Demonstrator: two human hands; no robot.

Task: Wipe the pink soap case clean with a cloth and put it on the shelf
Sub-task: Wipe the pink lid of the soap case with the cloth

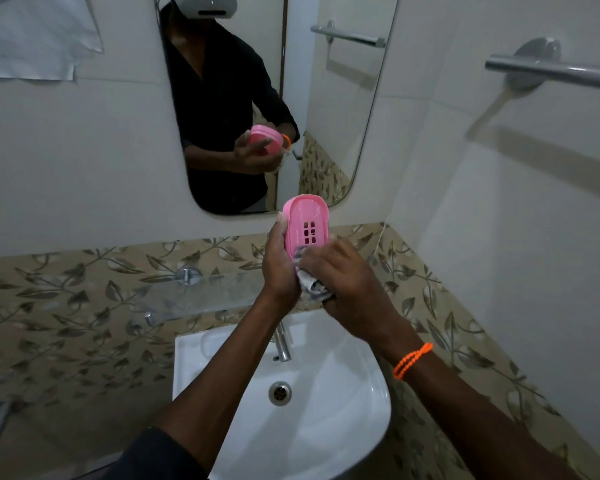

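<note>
Hands: both raised over the sink (361, 427), level with the lower edge of the mirror (340, 109).
Left hand (278, 268): wrapped round the left rim and lower end of the case (305, 225), thumb along the edge; a firm grasp, judged to steady the case against the rubbing.
Right hand (340, 271): closed on a bunched cloth (311, 284), pressing it to the lower part of the case's inner face. An orange band (413, 360) sits on this wrist.
Case: pink, held upright and tilted, hollow side toward the wearer, so the face being wiped is in plain sight. The drain slots in its middle are exposed; the upper half is uncovered, the lower end hidden by cloth and fingers.
Cloth: greyish, crumpled; a tail hangs below the hands, between the two wrists.
Position over sink: judged deliberate, so that drips or loosened residue fall into the basin and not onto the floor.
Shelf (201, 292): clear glass, on the patterned tile band left of the hands, above the sink and near the tap (282, 344). Nothing can be made out on it.
Stage: wiping in progress; placing on the shelf not yet done.
Cleanliness: residue cannot be judged at this light.
Risk: a wet plastic case held one-handed may slip; grip should hold until it reaches the shelf.
</note>
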